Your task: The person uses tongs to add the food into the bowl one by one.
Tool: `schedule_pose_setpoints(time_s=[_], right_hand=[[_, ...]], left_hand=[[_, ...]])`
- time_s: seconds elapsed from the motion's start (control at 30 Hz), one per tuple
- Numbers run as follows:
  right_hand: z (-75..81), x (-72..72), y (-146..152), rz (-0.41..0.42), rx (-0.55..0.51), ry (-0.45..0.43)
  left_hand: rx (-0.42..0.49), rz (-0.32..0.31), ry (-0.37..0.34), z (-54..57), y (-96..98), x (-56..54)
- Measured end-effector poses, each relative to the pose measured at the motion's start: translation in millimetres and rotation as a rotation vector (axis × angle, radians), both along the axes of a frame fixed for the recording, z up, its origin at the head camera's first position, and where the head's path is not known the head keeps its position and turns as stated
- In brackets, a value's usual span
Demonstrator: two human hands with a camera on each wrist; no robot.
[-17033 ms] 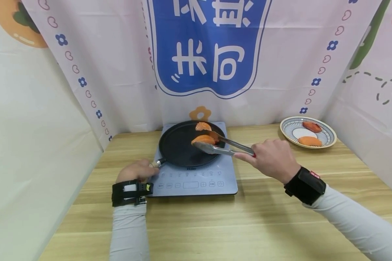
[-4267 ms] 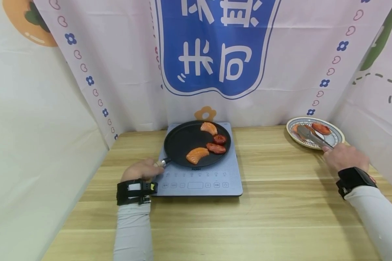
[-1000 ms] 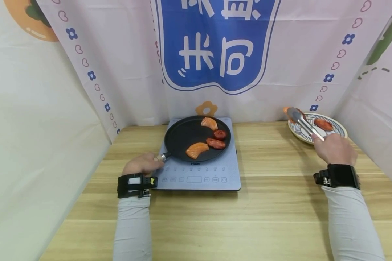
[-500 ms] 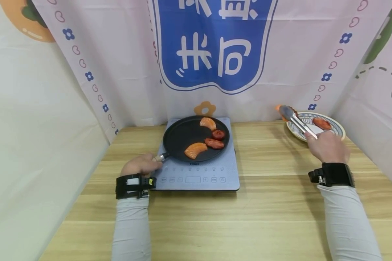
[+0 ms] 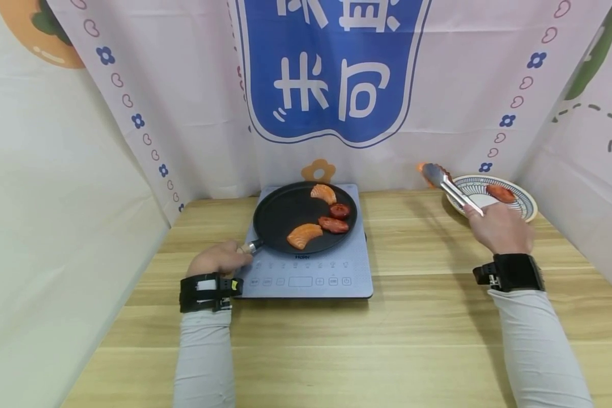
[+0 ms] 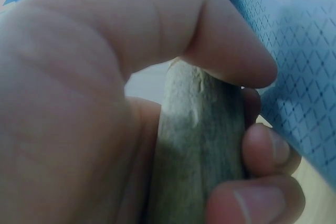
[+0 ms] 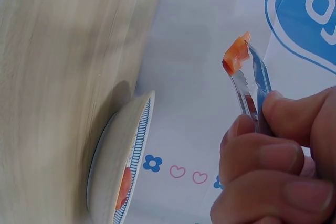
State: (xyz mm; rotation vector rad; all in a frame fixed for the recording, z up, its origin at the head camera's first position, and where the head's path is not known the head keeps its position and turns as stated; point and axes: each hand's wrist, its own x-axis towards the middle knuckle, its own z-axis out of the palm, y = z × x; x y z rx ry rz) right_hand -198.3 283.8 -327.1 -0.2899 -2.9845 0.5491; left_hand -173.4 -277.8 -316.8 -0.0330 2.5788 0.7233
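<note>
A pair of metal tongs (image 5: 456,194) is gripped by the right hand (image 5: 502,229), the fingers being curled round its arms. An orange slice (image 7: 236,55) is pinched between the tips of the tongs, which are closed narrowly on it. This slice is held up clear of the surface (image 5: 336,351), just to the left of the patterned plate (image 5: 532,205), with the pan (image 5: 275,212) farther to the left. On the plate, a reddish piece (image 5: 501,193) is seen lying towards the far right; the near edge of the plate is partly covered by the right hand.

The wooden handle (image 5: 246,248) of the pan is held by the left hand (image 5: 219,258), the fingers being wrapped round it, as is shown closely in the left wrist view. The pan itself is carried by a pale flat cooker (image 5: 359,277), whose front panel is marked with printed symbols. In the right half of the pan, a striped orange slice (image 5: 323,193) is placed at the back, a round red piece (image 5: 339,211) and a longer red piece (image 5: 334,225) in front of it, and a curved orange slice (image 5: 305,236) nearest the handle.

Black straps are worn on both wrists over pale sleeves. The surface is backed by a white printed cloth (image 5: 204,141) bearing a large blue emblem (image 5: 331,127).
</note>
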Motion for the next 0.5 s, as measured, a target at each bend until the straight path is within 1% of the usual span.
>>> schedule_pose_setpoints(time_s=[0.2,0.43,0.5], right_hand=[[2.4,0.3,-5,0.022,-0.019,0.014],[5.8,0.7,-11,0.029,-0.017,0.043],[6.6,0.9,-14,0.037,-0.015,0.051]], left_hand=[[0.003,-0.003,-0.002,0.2,-0.3,-0.2],[0.015,-0.012,-0.004,-0.2,-0.1,-0.1],[0.014,-0.006,-0.005,0.0,0.0,-0.1]])
